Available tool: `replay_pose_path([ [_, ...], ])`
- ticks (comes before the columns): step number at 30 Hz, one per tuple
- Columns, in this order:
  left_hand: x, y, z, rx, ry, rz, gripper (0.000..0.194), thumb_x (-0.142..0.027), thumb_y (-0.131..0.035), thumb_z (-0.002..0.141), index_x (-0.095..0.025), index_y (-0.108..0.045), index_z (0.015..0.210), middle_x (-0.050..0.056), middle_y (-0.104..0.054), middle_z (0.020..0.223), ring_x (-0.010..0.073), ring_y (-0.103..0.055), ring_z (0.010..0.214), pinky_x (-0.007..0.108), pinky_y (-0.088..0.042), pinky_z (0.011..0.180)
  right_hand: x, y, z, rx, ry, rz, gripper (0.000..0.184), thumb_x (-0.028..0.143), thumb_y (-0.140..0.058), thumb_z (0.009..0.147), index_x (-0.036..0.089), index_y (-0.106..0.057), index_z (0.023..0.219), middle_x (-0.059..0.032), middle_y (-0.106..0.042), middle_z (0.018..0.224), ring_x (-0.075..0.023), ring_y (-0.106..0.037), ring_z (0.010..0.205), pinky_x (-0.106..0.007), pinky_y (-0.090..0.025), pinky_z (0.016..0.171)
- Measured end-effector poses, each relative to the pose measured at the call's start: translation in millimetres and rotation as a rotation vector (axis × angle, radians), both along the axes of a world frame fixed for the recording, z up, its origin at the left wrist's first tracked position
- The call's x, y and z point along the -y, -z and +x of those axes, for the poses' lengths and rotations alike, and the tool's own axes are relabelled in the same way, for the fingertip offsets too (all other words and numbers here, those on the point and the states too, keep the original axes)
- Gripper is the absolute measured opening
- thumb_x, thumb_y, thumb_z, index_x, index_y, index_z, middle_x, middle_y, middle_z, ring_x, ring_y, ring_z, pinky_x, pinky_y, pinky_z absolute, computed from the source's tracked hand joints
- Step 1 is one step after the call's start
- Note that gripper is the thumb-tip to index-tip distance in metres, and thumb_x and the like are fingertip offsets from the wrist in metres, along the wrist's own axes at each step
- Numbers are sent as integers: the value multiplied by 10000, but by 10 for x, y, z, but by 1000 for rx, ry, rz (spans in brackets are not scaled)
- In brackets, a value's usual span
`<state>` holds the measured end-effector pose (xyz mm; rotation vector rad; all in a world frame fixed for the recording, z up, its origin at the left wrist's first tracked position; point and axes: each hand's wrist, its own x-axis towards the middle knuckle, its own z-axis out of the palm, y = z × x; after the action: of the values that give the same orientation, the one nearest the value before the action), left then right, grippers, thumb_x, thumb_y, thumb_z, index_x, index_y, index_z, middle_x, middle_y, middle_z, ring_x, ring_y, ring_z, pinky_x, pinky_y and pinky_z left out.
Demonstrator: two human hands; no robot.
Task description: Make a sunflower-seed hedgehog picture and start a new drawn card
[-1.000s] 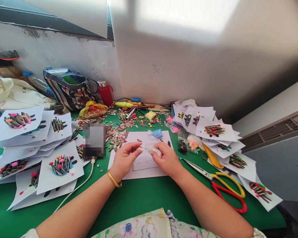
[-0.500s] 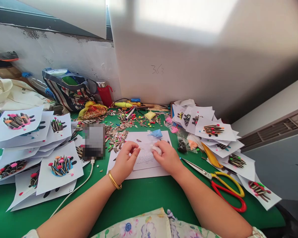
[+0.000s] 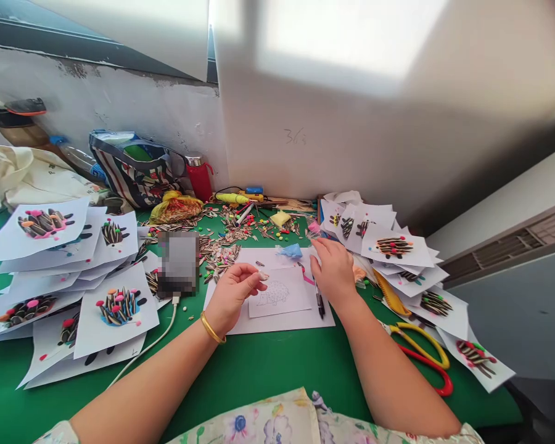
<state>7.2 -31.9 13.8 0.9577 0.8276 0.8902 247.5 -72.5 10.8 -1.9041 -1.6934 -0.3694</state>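
Drawing card (image 3: 298, 302) lies on white paper (image 3: 282, 325), outline done but no seeds on it; left hand (image 3: 230, 298) at its far-left corner pinching small white lump (image 3: 263, 277), right hand (image 3: 335, 272) apart beyond its right edge, fingers loosely open; seed-covered cards (image 3: 120, 308) heaped well to either side.

Green table (image 3: 277, 376), red-and-yellow scissor handles (image 3: 423, 354), floral-patterned cream clothing (image 3: 259, 425), gold bangle (image 3: 213, 328), red bottle (image 3: 200, 179), striped bag (image 3: 134, 169)

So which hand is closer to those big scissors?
Right. The right hand is left of and beyond the scissors, its forearm beside them; the left hand is farther off, at the left edge of the drawing.
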Motion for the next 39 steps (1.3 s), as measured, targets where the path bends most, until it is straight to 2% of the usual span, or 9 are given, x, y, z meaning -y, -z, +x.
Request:
replay_pose_path([
  [4,28,56,-2,28,56,39,287,-354,-818,666,-161,-660,807,-7,-632,713,98,-582,642,218,-445,623,159,-122,-401,-146,-478,94,325,240,-540,923,235,-604,1242,-80,-652,1036,-211,-579,958,-371,-478,850],
  [7,66,83,2,43,145,67,254,-339,-792,711,-161,-678,852,11,-641,776,104,-566,685,233,-459,668,238,-139,-658,-188,-638,108,309,236,-561,924,244,-603,1230,-58,-667,943,-193,-586,869,-348,-483,779],
  [12,121,-3,-1,87,227,-12,264,-335,-778,736,-168,-688,919,41,-663,870,115,-586,759,235,-459,720,252,-158,-727,-200,-578,140,157,264,-566,930,216,-692,1011,-53,-669,832,-182,-581,785,-330,-451,713],
  [18,162,-146,8,40,346,-154,337,-472,-710,781,-169,-681,924,42,-653,837,106,-586,750,199,-408,644,265,-212,-706,-75,-485,96,203,359,-570,927,217,-712,899,-45,-640,751,-194,-542,751,-350,-392,699],
  [23,144,-294,4,-82,347,-96,325,-461,-749,729,-162,-676,835,23,-631,788,102,-551,703,203,-374,609,286,-325,-762,-57,-476,23,274,391,-582,916,224,-679,1112,-72,-650,871,-228,-548,849,-380,-413,757],
  [27,129,-404,-1,-175,311,110,310,-483,-703,758,-177,-678,801,3,-614,728,115,-523,663,234,-384,609,302,-402,-757,-255,-571,-10,325,358,-533,947,226,-625,1229,-80,-631,955,-224,-552,912,-375,-453,788],
  [32,117,-304,-2,-143,409,186,385,-531,-581,843,-170,-709,811,57,-675,826,158,-580,757,275,-438,687,319,-327,-724,-473,-606,27,165,244,-552,928,228,-698,1003,-37,-595,842,-178,-556,827,-324,-468,737],
  [36,130,-156,2,-179,471,222,314,-465,-643,817,-170,-725,886,51,-690,880,162,-588,795,271,-448,732,330,-212,-740,-386,-561,16,78,254,-639,856,212,-649,791,-23,-573,789,-184,-531,792,-335,-446,729],
  [39,154,-110,9,-186,471,211,274,-422,-687,782,-170,-724,883,40,-693,862,171,-595,792,284,-461,758,336,-160,-754,-280,-543,-22,106,308,-674,835,213,-638,864,-40,-592,843,-204,-526,826,-357,-444,749],
])
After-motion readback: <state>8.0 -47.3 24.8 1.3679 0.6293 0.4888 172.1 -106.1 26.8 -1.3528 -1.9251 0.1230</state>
